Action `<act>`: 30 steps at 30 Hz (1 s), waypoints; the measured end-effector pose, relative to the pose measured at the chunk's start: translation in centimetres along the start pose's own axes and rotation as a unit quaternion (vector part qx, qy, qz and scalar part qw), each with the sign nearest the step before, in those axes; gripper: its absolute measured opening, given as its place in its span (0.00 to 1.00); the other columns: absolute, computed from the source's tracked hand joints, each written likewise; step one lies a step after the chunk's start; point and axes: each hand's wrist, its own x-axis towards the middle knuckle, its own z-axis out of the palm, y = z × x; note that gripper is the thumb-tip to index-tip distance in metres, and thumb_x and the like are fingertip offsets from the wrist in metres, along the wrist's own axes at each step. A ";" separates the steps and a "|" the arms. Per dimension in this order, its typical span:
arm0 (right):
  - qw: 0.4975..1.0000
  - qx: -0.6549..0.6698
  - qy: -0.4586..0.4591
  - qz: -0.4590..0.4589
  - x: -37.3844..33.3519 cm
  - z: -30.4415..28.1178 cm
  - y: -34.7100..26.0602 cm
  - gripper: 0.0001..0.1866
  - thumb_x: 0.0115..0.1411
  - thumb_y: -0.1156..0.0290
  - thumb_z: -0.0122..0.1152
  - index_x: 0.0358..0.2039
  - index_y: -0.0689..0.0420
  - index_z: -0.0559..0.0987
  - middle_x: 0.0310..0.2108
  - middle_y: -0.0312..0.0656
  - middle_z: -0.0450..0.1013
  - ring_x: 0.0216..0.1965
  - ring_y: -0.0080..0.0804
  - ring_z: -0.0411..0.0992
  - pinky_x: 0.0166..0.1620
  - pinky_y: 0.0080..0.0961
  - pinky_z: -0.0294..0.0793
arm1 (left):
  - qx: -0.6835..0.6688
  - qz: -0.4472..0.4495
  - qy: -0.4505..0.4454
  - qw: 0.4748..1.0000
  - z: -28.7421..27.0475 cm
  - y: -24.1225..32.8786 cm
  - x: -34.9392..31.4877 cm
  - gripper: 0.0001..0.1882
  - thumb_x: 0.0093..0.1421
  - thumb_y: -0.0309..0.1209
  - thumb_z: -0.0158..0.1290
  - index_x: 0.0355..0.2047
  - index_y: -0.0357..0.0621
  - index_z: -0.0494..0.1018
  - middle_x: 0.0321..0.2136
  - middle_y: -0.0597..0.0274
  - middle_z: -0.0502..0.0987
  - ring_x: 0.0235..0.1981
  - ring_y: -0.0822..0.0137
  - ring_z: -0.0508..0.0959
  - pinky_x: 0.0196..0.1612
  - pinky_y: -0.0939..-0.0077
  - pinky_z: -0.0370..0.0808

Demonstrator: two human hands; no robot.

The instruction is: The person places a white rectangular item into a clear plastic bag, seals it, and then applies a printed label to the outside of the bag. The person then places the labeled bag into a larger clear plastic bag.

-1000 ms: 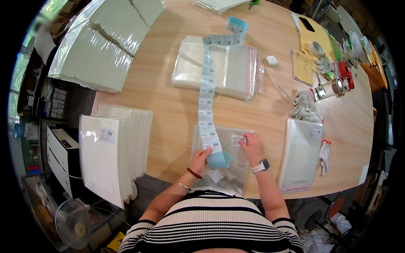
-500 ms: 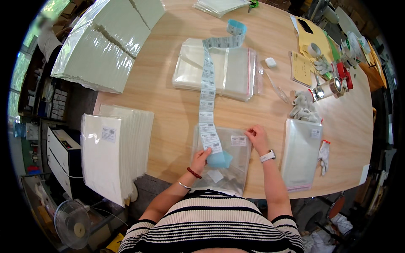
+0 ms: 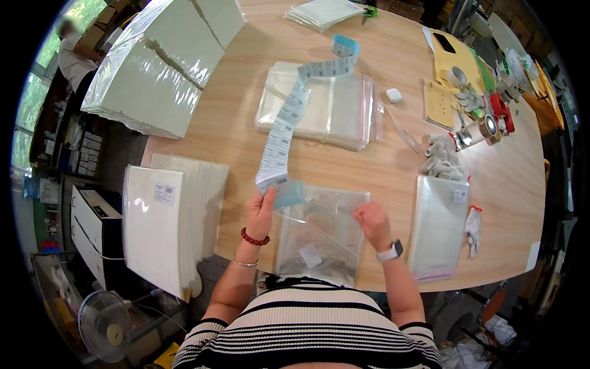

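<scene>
My left hand point(image 3: 261, 212) pinches the lower end of a long light-blue strip of printed labels point(image 3: 278, 144). The strip runs away across a stack of clear plastic bags point(image 3: 344, 107) and curls at its far end. In front of me lie clear plastic bags point(image 3: 319, 261) with a small pale square point(image 3: 310, 256) showing through them. My right hand point(image 3: 373, 224) is closed over their upper right part, its fingers slightly blurred. Whether it grips the film is hard to see.
Left stand a labelled stack of white boards in clear sleeves point(image 3: 153, 230) and a large wrapped white stack point(image 3: 144, 80). To the right are a bag stack point(image 3: 437, 234), gloves point(image 3: 442, 157), a glass jar point(image 3: 476, 131) and a notebook point(image 3: 437, 103). Another person point(image 3: 77, 61) is far left.
My left hand has moved left and slightly away from me, swinging the label strip's near end along. My right hand has moved slightly nearer me; the label beside it no longer shows.
</scene>
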 end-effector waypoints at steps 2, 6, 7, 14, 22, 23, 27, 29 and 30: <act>0.989 -0.001 -0.148 -0.007 -1.9 1.2 -2.2 0.06 0.43 0.70 0.55 0.21 0.57 0.70 0.23 0.41 0.68 0.27 0.38 0.66 0.31 0.30 0.66 | 0.029 0.044 0.018 0.998 0.2 0.4 0.1 0.11 0.56 0.32 0.43 0.32 0.36 0.70 0.27 0.69 0.72 0.27 0.81 0.67 0.30 0.86 0.64; 0.946 0.067 -0.315 -0.029 -4.7 4.2 -6.5 0.09 0.47 0.65 0.53 0.24 0.58 0.72 0.24 0.42 0.69 0.28 0.39 0.67 0.29 0.30 0.66 | 0.013 -0.132 -0.045 0.990 1.1 -2.4 -0.7 0.09 0.55 0.30 0.45 0.32 0.39 0.70 0.27 0.67 0.72 0.28 0.78 0.69 0.32 0.86 0.65; 0.941 0.123 -0.314 -0.034 -4.9 4.7 -6.4 0.09 0.47 0.65 0.53 0.25 0.58 0.72 0.24 0.42 0.69 0.27 0.39 0.67 0.29 0.30 0.66 | 0.006 -0.216 -0.076 0.973 1.6 -3.4 -1.0 0.08 0.55 0.30 0.45 0.32 0.39 0.70 0.27 0.66 0.72 0.29 0.78 0.70 0.33 0.85 0.66; 0.945 0.238 0.007 0.224 2.1 2.2 -3.9 0.09 0.48 0.71 0.54 0.31 0.59 0.71 0.23 0.42 0.69 0.26 0.30 0.68 0.28 0.22 0.65 | -0.201 -0.369 -0.132 0.898 4.4 -5.5 -4.1 0.12 0.54 0.33 0.47 0.37 0.41 0.67 0.34 0.66 0.71 0.36 0.73 0.71 0.38 0.78 0.68; 0.985 0.145 -0.072 0.059 1.9 2.1 -4.2 0.07 0.42 0.76 0.57 0.26 0.57 0.75 0.24 0.40 0.70 0.26 0.33 0.68 0.33 0.27 0.66 | -0.135 -0.331 -0.108 0.928 3.7 -5.9 -3.6 0.18 0.55 0.40 0.43 0.38 0.37 0.67 0.32 0.65 0.71 0.32 0.75 0.71 0.34 0.81 0.68; 0.990 0.130 -0.052 0.030 1.6 2.1 -4.2 0.07 0.41 0.76 0.57 0.25 0.56 0.75 0.25 0.40 0.70 0.26 0.33 0.67 0.34 0.28 0.66 | -0.128 -0.323 -0.117 0.931 3.7 -5.9 -3.7 0.19 0.55 0.41 0.43 0.37 0.37 0.67 0.32 0.65 0.72 0.32 0.75 0.71 0.34 0.82 0.68; 0.997 0.008 0.018 -0.078 -0.3 2.1 -6.3 0.08 0.37 0.77 0.58 0.22 0.55 0.76 0.30 0.40 0.69 0.29 0.35 0.66 0.37 0.31 0.66 | -0.153 -0.324 -0.057 0.932 2.9 -6.4 -3.3 0.16 0.56 0.37 0.42 0.37 0.37 0.67 0.33 0.62 0.72 0.34 0.72 0.72 0.37 0.78 0.69; 0.992 0.076 -0.004 -0.103 -1.6 1.5 -6.7 0.09 0.37 0.78 0.57 0.23 0.56 0.75 0.32 0.41 0.68 0.31 0.37 0.66 0.37 0.33 0.66 | -0.155 -0.299 -0.020 0.941 1.6 -6.5 -2.5 0.16 0.56 0.38 0.42 0.36 0.37 0.68 0.32 0.62 0.72 0.34 0.71 0.72 0.37 0.78 0.69; 0.988 0.115 -0.010 -0.098 -2.2 0.9 -6.1 0.08 0.38 0.79 0.57 0.24 0.57 0.75 0.31 0.41 0.68 0.30 0.37 0.66 0.37 0.32 0.67 | -0.146 -0.251 0.026 0.957 1.3 -5.3 -2.1 0.15 0.56 0.38 0.42 0.34 0.37 0.69 0.29 0.64 0.72 0.29 0.75 0.72 0.32 0.82 0.68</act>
